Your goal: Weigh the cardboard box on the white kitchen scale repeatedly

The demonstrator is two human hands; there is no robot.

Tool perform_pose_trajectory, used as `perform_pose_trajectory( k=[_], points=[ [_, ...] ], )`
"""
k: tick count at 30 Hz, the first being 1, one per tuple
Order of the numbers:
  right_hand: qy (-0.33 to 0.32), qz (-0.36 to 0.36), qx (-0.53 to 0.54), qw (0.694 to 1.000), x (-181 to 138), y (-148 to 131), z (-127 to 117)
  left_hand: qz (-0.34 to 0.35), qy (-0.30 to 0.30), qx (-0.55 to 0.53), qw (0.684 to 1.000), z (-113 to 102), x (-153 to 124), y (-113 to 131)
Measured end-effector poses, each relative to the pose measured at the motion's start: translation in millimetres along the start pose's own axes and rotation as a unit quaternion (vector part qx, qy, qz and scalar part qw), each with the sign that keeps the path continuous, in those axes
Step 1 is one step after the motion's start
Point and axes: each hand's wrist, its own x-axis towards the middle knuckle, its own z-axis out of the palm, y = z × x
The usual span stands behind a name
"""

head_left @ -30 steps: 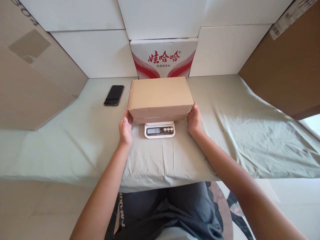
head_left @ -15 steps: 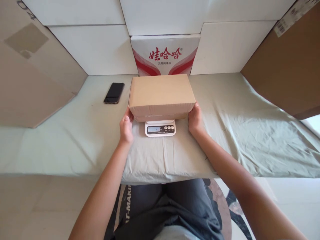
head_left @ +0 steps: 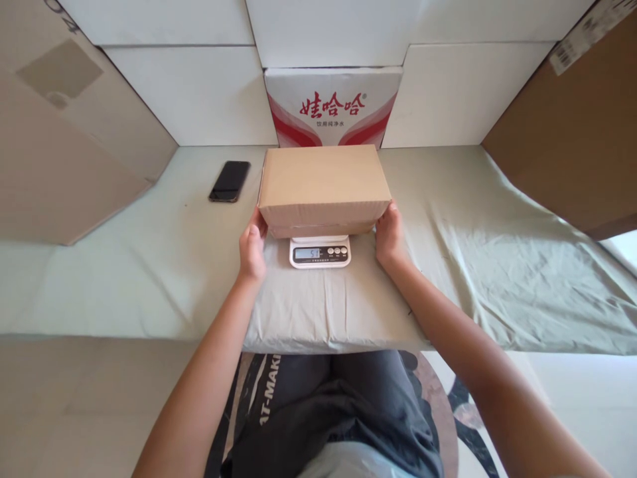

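**Cardboard box (head_left: 324,178) crosswise over a white scale (head_left: 320,253)**

In the head view, our left hand (head_left: 253,249) and right hand (head_left: 389,237) grip the cardboard box by its ends; it sits between them. Its long axis runs from hand to hand, one long side facing us. A black phone (head_left: 229,181) lies beyond our left hand.

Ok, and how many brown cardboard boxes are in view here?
3: the small box over the scale, between the left hand and right hand; a large box at the left edge; another large box at the right. Others may be hidden.
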Motion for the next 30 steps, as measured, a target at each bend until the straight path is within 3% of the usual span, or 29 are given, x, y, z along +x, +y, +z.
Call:
perform_pose_trajectory(
  k=[19,25,30],
  points=[
    [-0.027,-0.009,-0.013,1.000,-2,0,-1,0.010,-0.013,-0.004,1.000,1,-2,1],
    [-0.051,-0.042,0.000,0.998,-8,-7,6,0.010,-0.016,-0.004,1.000,2,-3,4],
    [-0.036,-0.023,-0.022,0.999,-12,-12,6,0.018,-0.034,-0.002,0.999,2,-5,5]
  ],
)
